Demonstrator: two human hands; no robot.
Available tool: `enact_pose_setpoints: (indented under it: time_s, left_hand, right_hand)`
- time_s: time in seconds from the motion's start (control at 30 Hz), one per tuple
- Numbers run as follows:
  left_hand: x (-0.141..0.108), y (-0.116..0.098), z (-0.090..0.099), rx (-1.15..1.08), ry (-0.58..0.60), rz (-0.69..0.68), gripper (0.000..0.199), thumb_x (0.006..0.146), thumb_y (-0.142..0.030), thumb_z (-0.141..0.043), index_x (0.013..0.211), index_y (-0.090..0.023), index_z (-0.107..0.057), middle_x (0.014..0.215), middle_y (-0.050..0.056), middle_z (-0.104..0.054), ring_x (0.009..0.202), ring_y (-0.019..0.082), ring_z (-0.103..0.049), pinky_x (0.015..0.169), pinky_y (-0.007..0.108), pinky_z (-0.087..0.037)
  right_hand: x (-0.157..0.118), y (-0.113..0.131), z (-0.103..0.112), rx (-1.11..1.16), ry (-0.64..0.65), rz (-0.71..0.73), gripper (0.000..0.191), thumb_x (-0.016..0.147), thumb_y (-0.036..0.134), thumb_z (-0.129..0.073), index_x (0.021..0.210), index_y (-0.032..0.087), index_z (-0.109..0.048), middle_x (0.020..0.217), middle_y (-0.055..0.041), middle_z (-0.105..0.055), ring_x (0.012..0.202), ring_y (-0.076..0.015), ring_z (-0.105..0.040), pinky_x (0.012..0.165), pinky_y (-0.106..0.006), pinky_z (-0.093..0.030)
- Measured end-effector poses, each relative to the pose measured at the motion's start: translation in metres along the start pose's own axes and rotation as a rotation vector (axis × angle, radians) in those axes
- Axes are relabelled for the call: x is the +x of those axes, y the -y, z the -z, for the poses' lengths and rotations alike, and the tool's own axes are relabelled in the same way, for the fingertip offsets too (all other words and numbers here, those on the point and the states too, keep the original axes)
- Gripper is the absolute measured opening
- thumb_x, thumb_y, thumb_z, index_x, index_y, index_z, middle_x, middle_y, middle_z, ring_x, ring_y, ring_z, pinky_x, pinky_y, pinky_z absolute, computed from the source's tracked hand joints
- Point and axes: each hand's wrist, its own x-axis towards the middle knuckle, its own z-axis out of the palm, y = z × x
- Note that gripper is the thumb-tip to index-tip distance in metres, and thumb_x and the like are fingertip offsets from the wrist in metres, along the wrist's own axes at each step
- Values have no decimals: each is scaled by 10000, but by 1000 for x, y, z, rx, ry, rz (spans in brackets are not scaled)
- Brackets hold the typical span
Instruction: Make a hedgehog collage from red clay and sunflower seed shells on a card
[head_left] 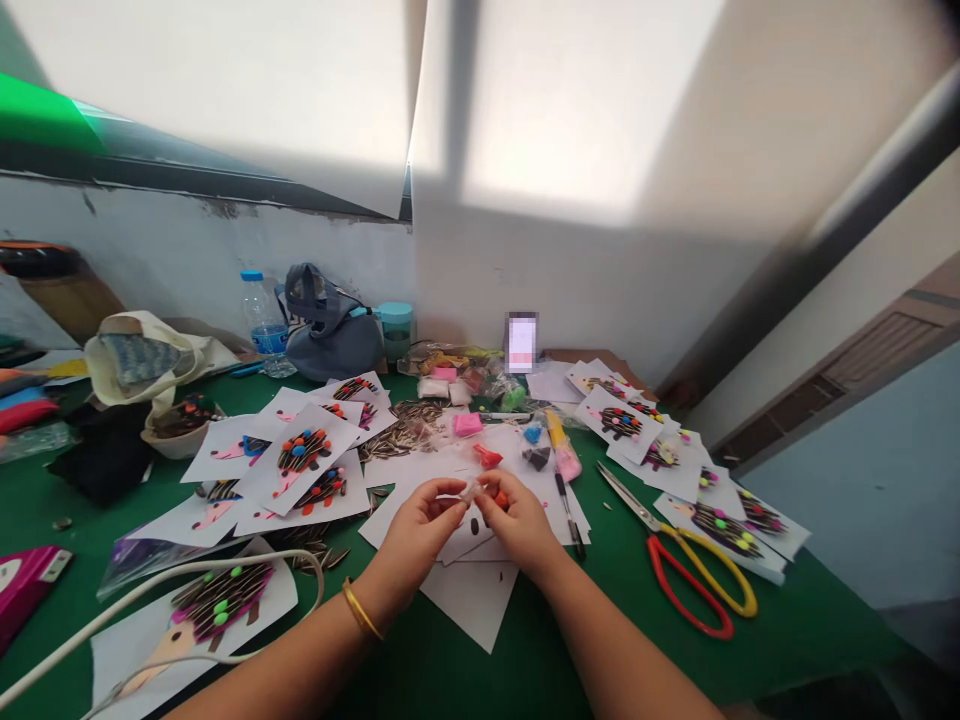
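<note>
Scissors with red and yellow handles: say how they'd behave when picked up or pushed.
The scissors are probably stiff, given their metal blades. Lifted by one of their two looped handles, they might swing open. Lying flat, they seem unlikely to roll.

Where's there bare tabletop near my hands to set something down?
Bare green cloth lies between your right forearm and the scissors, and between both forearms, below the white paper. It's crowded beyond your left hand, with seeds and a pink packet, and at left, where hedgehog cards overlap.

Gold bangle (pixel 360 611), left wrist (pixel 379 592), bare hands (pixel 424 525)
</note>
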Motion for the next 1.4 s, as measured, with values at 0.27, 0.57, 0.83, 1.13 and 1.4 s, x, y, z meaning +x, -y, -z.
enact_pose_setpoints:
  time_s: [0.27, 0.57, 0.83, 1.13, 1.4]
  left_hand:
    - [-8, -9, -1, 5, 9, 12, 337, 769, -366, -707, 1057, -207, -634, 1057, 85, -644, 1071, 252, -606, 855, 346, -476]
    - [0, -12, -17, -412, 32, 84, 376, 876, -513, -550, 1130, -246, -625, 1266, 98, -618, 1225, 239, -536, 996, 383, -430]
    - [3, -11, -36, -666, 153, 130, 651, 776, -795, -380, 1188, -352, -621, 1375, 18, -567, 1384, 256, -386, 1047, 384, -399]
    - [3, -30, -28, -745, 137, 185, 687, 786, -783, -370, 1226, -304, -591, 1350, 69, -583, 1263, 291, -522, 991, 466, -451]
    - [9, -12, -19, -632, 24, 306, 253, 790, -160, -682, 1031, -210, -625, 1034, 53, -695, 707, 83, -647, 671, 201, -534]
  right_hand:
    - [32, 1, 69, 817, -648, -105, 265, 763, 360, -726, 915, 203, -575, 952, -31, -697, 566, -61, -545, 463, -168, -436]
    - [5, 19, 21, 335, -348, 130, 401, 951, 363, -463, 1336, 253, -478, 1196, -82, -656, 970, -188, -673, 782, -340, -548]
    - [-16, 56, -43, -564, 209, 570, 757, 940, 618, -337, 1534, 175, -183, 1590, -122, -203, 1459, -327, -178, 1181, -566, -84]
    - [-3, 47, -29, -851, 263, 642, 752, 940, 639, -290, 1543, 219, -133, 1595, -86, -204, 1473, -318, -97, 1164, -596, -19]
    - [28, 34, 7, -1032, 9, 483, 677, 913, 680, -339, 1430, 254, -430, 1516, -114, -370, 1410, -367, -227, 1106, -612, -106]
